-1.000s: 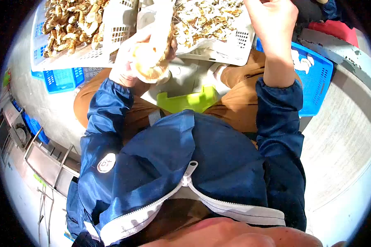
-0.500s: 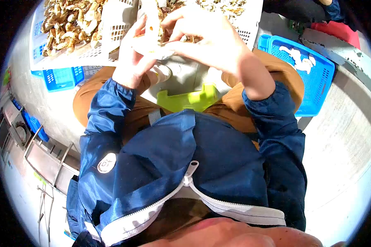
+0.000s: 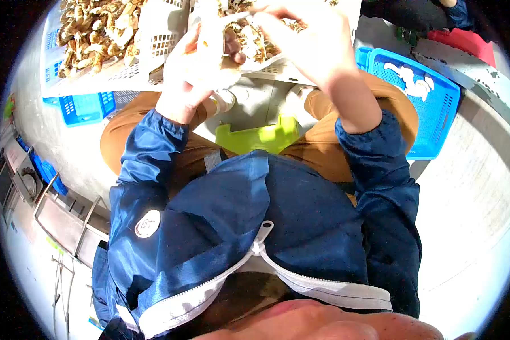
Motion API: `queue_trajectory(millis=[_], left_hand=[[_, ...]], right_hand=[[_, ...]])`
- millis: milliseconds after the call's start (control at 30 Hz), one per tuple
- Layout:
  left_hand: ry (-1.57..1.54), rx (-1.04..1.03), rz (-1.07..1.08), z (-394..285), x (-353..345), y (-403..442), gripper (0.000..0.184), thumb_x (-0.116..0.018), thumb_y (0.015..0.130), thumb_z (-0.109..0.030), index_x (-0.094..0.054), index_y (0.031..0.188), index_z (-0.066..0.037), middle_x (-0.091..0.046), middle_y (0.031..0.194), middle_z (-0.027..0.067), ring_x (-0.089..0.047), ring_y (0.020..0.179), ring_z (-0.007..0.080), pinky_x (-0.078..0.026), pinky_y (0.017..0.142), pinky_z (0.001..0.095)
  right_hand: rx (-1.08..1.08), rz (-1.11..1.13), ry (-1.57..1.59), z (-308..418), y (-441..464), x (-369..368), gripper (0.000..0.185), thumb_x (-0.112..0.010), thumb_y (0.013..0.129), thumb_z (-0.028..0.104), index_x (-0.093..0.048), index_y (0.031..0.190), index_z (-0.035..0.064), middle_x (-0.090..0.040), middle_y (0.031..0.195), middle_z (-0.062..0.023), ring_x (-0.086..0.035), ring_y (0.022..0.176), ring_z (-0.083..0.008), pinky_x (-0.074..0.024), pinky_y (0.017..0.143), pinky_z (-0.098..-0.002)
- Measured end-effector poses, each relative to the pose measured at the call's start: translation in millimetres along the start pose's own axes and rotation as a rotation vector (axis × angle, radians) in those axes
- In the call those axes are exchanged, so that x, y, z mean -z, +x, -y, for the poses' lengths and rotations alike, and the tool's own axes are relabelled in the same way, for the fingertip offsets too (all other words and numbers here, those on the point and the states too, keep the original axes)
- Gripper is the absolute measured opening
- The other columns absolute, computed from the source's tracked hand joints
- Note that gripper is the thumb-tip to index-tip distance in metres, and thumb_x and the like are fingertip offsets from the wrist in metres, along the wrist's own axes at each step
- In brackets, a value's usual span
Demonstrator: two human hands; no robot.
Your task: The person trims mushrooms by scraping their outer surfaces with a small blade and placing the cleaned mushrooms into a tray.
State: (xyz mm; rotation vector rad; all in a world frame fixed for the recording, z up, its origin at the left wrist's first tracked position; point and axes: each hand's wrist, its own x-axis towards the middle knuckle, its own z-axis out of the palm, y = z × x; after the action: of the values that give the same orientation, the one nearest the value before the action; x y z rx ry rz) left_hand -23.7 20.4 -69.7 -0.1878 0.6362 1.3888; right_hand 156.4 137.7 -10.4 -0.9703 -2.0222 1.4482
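Observation:
My left hand (image 3: pixel 181 73) is closed around a thin white bag-like piece (image 3: pixel 212 42), whose exact kind I cannot make out because of glare. Darker fingertips show inside its curved edge. My right hand (image 3: pixel 309 48) pinches the upper edge of the same piece, its fingertips partly washed out by light. Both hands are over the near side of a white perforated crate (image 3: pixel 337 48) that holds pale brown dried pieces (image 3: pixel 260 39). To the left lies a heap of brown dried pieces, which look like mushrooms (image 3: pixel 99 34), in another white crate (image 3: pixel 62 85).
A blue basket (image 3: pixel 445 119) with white scraps (image 3: pixel 411 82) stands on the right. Another blue basket (image 3: pixel 85 107) sits below the left crate. A lime-green stool (image 3: pixel 258 139) is between my legs. Another person's dark sleeve (image 3: pixel 462 14) shows at top right, near a red container (image 3: pixel 462 42).
My right hand has moved up and slightly right, drawing the white piece's edge away from my left hand. The piece now spreads wider, and more dried pieces show between my hands.

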Motion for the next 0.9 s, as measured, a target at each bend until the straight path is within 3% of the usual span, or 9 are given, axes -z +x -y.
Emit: queue_trajectory(millis=[167, 300, 333, 400, 467, 533, 633, 700, 900], left_hand=[[-0.026, 0.043, 0.224, 3.6, 0.6, -1.6, 0.048, -0.042, 0.105, -0.035, -0.052, 0.134, 0.001, -0.056, 0.091, 0.0078, -0.053, 0.084, 0.0217, -0.043, 0.086, 0.0411], [0.098, -0.021, 0.226, 6.6, 2.9, -6.9, 0.048, -0.041, 0.105, -0.035, -0.053, 0.134, 0.002, -0.059, 0.099, 0.0121, -0.058, 0.093, 0.0264, -0.05, 0.09, 0.0433], [0.213, -0.062, 0.177, 5.5, 4.0, -9.2, 0.048, -0.041, 0.105, -0.035, -0.053, 0.134, 0.002, -0.06, 0.101, 0.0134, -0.059, 0.097, 0.0284, -0.052, 0.09, 0.0444], [0.148, -0.03, 0.179, 2.7, -3.5, -9.2, 0.045, -0.039, 0.106, -0.031, -0.055, 0.13, 0.003, -0.063, 0.109, 0.0165, -0.062, 0.108, 0.0328, -0.057, 0.091, 0.0477], [0.376, -0.074, 0.171, 2.8, 5.8, -10.1, 0.052, -0.039, 0.104, -0.031, -0.043, 0.145, 0.002, -0.059, 0.127, 0.0165, -0.058, 0.108, 0.0278, -0.046, 0.102, 0.0506], [-0.013, 0.064, 0.301, -1.6, 17.4, 3.5, 0.055, -0.04, 0.104, -0.031, -0.041, 0.149, 0.002, -0.061, 0.127, 0.0164, -0.058, 0.11, 0.0271, -0.045, 0.104, 0.0532], [0.148, -0.014, 0.047, -4.5, 21.6, 1.5, 0.053, -0.04, 0.105, -0.032, -0.045, 0.146, 0.001, -0.063, 0.124, 0.0166, -0.059, 0.115, 0.029, -0.048, 0.104, 0.0543], [0.087, -0.016, 0.01, -4.6, 25.5, 1.3, 0.051, -0.04, 0.105, -0.032, -0.046, 0.145, 0.0, -0.062, 0.127, 0.0186, -0.058, 0.12, 0.0326, -0.046, 0.107, 0.0536], [-0.067, 0.067, 0.08, -0.7, 27.7, -0.4, 0.046, -0.048, 0.105, -0.03, -0.053, 0.136, 0.002, -0.063, 0.129, 0.0183, -0.064, 0.116, 0.031, -0.053, 0.102, 0.0456]], right_hand=[[0.412, -0.476, -0.286, -18.4, 14.7, 21.7, 0.008, -0.068, 0.087, 0.0, -0.069, 0.094, -0.0032, -0.072, 0.086, -0.0135, -0.069, 0.08, -0.0168, -0.0541, 0.074, -0.0293], [0.191, -0.666, 0.047, -13.8, 22.3, 40.3, 0.006, -0.069, 0.087, 0.0, -0.068, 0.091, -0.0026, -0.068, 0.082, -0.0067, -0.061, 0.077, -0.0088, -0.0506, 0.072, -0.0267], [0.27, -0.679, -0.209, -8.8, 18.8, 47.3, 0.005, -0.069, 0.087, 0.001, -0.068, 0.091, -0.0019, -0.067, 0.082, -0.0055, -0.06, 0.077, -0.0084, -0.0498, 0.072, -0.0261], [0.144, -0.509, -0.216, -5.2, 14.2, 47.6, 0.004, -0.068, 0.088, 0.001, -0.068, 0.091, -0.0013, -0.068, 0.082, -0.0057, -0.06, 0.077, -0.0096, -0.0499, 0.072, -0.0263], [0.041, -0.381, -0.191, -5.3, 14.3, 40.5, 0.005, -0.069, 0.088, 0.003, -0.068, 0.09, -0.0013, -0.069, 0.084, -0.0068, -0.063, 0.078, -0.013, -0.0513, 0.073, -0.0276], [0.18, -0.232, -0.092, -24.1, 15.1, 34.0, 0.01, -0.07, 0.087, 0.008, -0.068, 0.087, -0.0019, -0.07, 0.095, -0.0117, -0.066, 0.087, -0.0182, -0.0538, 0.078, -0.0311], [0.252, 0.075, 0.072, -14.7, 8.8, 20.9, 0.01, -0.071, 0.087, 0.01, -0.069, 0.086, 0.0005, -0.069, 0.104, -0.0154, -0.067, 0.095, -0.0225, -0.0545, 0.081, -0.0337], [0.331, 0.223, -0.102, -21.3, 4.4, 1.7, 0.02, -0.065, 0.089, 0.027, -0.069, 0.095, 0.0078, -0.068, 0.088, -0.0115, -0.068, 0.084, -0.0292, -0.0554, 0.073, -0.0386], [0.466, 0.216, -0.103, -12.3, -4.5, -13.5, 0.018, -0.07, 0.09, 0.023, -0.073, 0.098, 0.0065, -0.072, 0.094, -0.0091, -0.07, 0.081, -0.0245, -0.0567, 0.076, -0.0336]])
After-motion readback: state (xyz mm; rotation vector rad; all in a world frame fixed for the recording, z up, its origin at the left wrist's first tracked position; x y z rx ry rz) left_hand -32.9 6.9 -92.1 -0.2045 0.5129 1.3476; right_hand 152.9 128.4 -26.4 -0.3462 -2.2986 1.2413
